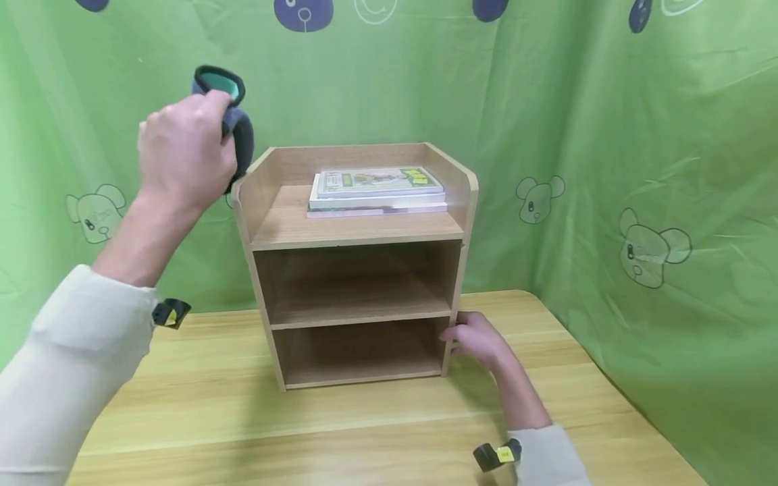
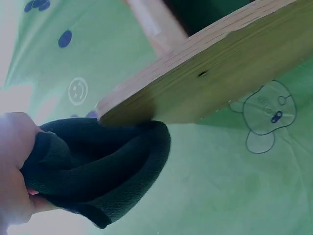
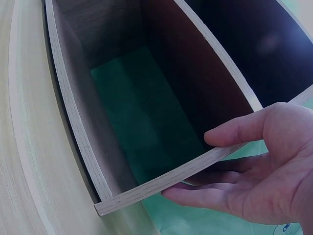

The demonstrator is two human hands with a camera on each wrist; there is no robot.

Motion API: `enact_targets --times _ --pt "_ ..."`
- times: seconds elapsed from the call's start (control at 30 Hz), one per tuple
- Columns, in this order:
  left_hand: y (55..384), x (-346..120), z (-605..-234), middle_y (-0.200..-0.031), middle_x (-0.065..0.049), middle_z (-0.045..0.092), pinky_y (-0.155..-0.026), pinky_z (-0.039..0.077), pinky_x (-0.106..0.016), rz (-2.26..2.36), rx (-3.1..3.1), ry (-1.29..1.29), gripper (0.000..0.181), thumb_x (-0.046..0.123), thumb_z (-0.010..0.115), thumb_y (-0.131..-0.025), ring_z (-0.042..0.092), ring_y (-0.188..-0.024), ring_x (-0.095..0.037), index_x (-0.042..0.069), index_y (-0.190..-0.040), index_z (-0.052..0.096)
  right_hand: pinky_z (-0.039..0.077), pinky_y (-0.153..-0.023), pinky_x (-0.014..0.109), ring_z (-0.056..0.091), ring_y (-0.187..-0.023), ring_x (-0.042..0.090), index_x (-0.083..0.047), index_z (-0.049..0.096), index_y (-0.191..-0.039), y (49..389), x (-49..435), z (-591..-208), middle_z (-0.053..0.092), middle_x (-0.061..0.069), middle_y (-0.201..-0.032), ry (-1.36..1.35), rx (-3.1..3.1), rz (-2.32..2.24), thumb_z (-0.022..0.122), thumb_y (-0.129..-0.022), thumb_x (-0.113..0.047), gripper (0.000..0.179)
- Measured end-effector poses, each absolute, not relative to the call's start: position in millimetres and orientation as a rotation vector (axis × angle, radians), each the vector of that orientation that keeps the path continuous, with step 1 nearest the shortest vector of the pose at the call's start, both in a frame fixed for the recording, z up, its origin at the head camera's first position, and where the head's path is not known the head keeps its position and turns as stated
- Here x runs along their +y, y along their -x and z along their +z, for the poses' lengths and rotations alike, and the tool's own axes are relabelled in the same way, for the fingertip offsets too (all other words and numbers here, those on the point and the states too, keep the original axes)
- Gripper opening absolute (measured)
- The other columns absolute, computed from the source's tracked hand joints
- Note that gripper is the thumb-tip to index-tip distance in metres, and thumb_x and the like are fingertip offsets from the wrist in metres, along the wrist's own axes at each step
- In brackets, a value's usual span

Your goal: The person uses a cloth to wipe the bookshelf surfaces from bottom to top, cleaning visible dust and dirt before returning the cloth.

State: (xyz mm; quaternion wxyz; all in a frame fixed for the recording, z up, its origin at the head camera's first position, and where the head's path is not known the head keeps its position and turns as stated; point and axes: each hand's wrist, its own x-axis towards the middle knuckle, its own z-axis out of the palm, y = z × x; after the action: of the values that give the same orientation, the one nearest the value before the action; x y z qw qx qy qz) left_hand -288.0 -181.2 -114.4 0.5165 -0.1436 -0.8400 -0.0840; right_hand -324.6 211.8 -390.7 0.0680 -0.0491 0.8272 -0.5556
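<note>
A small wooden shelf unit (image 1: 358, 233) stands on the table. My left hand (image 1: 185, 145) is raised at its upper left, holding a folded dark blue-grey cloth (image 1: 242, 138) that has a greenish inner side. In the left wrist view the bunched cloth (image 2: 107, 166) meets the lower edge of a side panel (image 2: 195, 88) near its corner. Low on the unit's right side, my right hand (image 1: 480, 341) grips the side panel. The right wrist view shows the thumb (image 3: 234, 131) on the inner side of the panel edge (image 3: 166, 180) and the other fingers outside it.
Several stacked books (image 1: 377, 191) lie on the top shelf, between raised side walls. Two open compartments sit below it. The light wood table (image 1: 340, 439) extends around the unit. A green curtain (image 1: 608, 169) with printed bears hangs behind and on the right.
</note>
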Motion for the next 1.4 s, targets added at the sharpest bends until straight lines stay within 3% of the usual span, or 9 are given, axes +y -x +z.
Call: enact_targets --times 0.13,0.27,0.37,0.47,0.57,0.77,1.17,1.3,1.4 --pt "286.1 -179.1 -98.5 -0.105 -0.029 0.073 -0.079 0.055 -0.062 -0.299 -1.893 0.321 0.029 0.001 0.052 -0.094 0.068 -0.087 -0.053 -0.004 -0.117 0.068 0.055 -0.096 0.051 0.055 -0.125 0.05 0.021 0.044 -0.137 324.4 211.3 -389.5 0.051 0.039 -0.136 0.155 2.49 -1.673 0.061 -0.088 -0.002 0.057" --pt "284.5 -173.0 -84.6 -0.107 -0.02 0.076 -0.07 0.048 -0.025 -0.429 -1.827 0.307 0.033 0.004 0.051 -0.092 0.071 -0.086 -0.044 0.003 -0.117 0.072 0.055 -0.096 0.051 0.056 -0.124 0.05 0.021 0.044 -0.137 324.7 211.0 -388.5 0.052 0.038 -0.136 0.155 2.496 -1.67 0.062 -0.088 -0.002 0.057" --pt "285.1 -166.2 -80.5 -0.113 -0.015 0.075 -0.067 0.042 -0.021 -0.474 -1.912 0.271 0.037 0.006 0.049 -0.093 0.072 -0.091 -0.042 0.009 -0.122 0.072 0.056 -0.095 0.051 0.057 -0.123 0.049 0.021 0.045 -0.136 324.7 210.9 -388.6 0.052 0.038 -0.135 0.154 2.503 -1.664 0.062 -0.087 -0.002 0.056" --pt "286.2 -163.0 -85.6 -0.122 -0.019 0.071 -0.079 0.057 -0.043 -0.435 -2.113 0.221 0.045 0.003 0.046 -0.094 0.069 -0.1 -0.05 0.012 -0.133 0.065 0.056 -0.094 0.05 0.057 -0.122 0.049 0.021 0.046 -0.135 324.7 210.2 -389.2 0.053 0.038 -0.135 0.147 2.506 -1.664 0.062 -0.087 -0.002 0.056" --pt "287.6 -165.8 -96.8 -0.13 -0.026 0.065 -0.083 0.055 -0.062 -0.349 -2.36 0.159 0.061 -0.002 0.044 -0.09 0.063 -0.101 -0.056 0.015 -0.148 0.051 0.056 -0.094 0.05 0.057 -0.123 0.049 0.021 0.045 -0.136 326.0 209.5 -389.5 0.052 0.039 -0.136 0.153 2.509 -1.657 0.062 -0.087 -0.002 0.057" --pt "288.6 -172.4 -113.5 -0.13 -0.03 0.06 -0.083 0.048 -0.065 -0.319 -2.633 0.033 0.073 0.003 0.05 -0.084 0.056 -0.104 -0.057 0.012 -0.155 0.035 0.056 -0.095 0.049 0.056 -0.124 0.048 0.019 0.045 -0.138 328.2 208.4 -387.7 0.052 0.037 -0.138 0.148 2.516 -1.651 0.062 -0.087 -0.003 0.058" --pt "266.1 -161.7 -101.6 -0.101 -0.022 0.062 -0.054 0.045 -0.042 -0.266 -2.773 0.147 0.044 0.007 0.054 -0.081 0.056 -0.081 -0.038 0.015 -0.123 0.067 0.056 -0.095 0.049 0.057 -0.123 0.047 0.02 0.045 -0.137 326.4 210.9 -389.7 0.052 0.037 -0.137 0.137 2.516 -1.65 0.062 -0.087 -0.003 0.057" --pt "265.6 -158.4 -102.9 -0.108 -0.021 0.063 -0.06 0.048 -0.045 -0.239 -2.815 0.196 0.038 0.019 0.057 -0.092 0.057 -0.089 -0.039 0.014 -0.129 0.064 0.056 -0.095 0.049 0.057 -0.123 0.047 0.019 0.046 -0.137 327.1 212.1 -389.9 0.052 0.037 -0.137 0.129 2.511 -1.657 0.062 -0.087 -0.003 0.057" --pt "271.6 -160.5 -111.1 -0.115 -0.023 0.065 -0.08 0.046 -0.054 -0.266 -2.785 0.215 0.037 0.032 0.057 -0.099 0.052 -0.106 -0.045 0.009 -0.129 0.063 0.056 -0.095 0.05 0.058 -0.122 0.048 0.02 0.046 -0.137 325.1 212.0 -388.9 0.053 0.037 -0.135 0.139 2.515 -1.643 0.062 -0.088 -0.003 0.056"
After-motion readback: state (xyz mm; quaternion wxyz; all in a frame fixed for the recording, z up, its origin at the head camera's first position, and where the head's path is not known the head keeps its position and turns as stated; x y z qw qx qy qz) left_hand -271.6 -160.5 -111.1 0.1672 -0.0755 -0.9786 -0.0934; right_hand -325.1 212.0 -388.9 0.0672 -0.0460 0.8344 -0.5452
